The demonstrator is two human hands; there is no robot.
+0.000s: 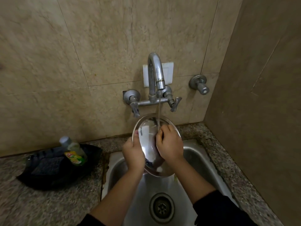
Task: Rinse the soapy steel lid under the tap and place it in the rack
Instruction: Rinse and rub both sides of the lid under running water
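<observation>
The round steel lid (147, 132) is held tilted above the steel sink (197, 157), its shiny inner face turned toward me. A thin stream of water falls from the tap (155, 74) onto the lid's upper right part. My left hand (133, 152) grips the lid's left rim, thumb over the edge. My right hand (170, 144) lies flat on the lid's face, its fingers curled where the water lands. The lid's lower edge is partly hidden behind both hands. No rack is in view.
A black tray (48, 167) on the granite counter to the left holds a dish-soap bottle (74, 150). Two tap handles (175, 103) and a separate wall valve (199, 84) stick out of the tiled wall. The sink drain (161, 207) lies below my forearms. A wall closes the right side.
</observation>
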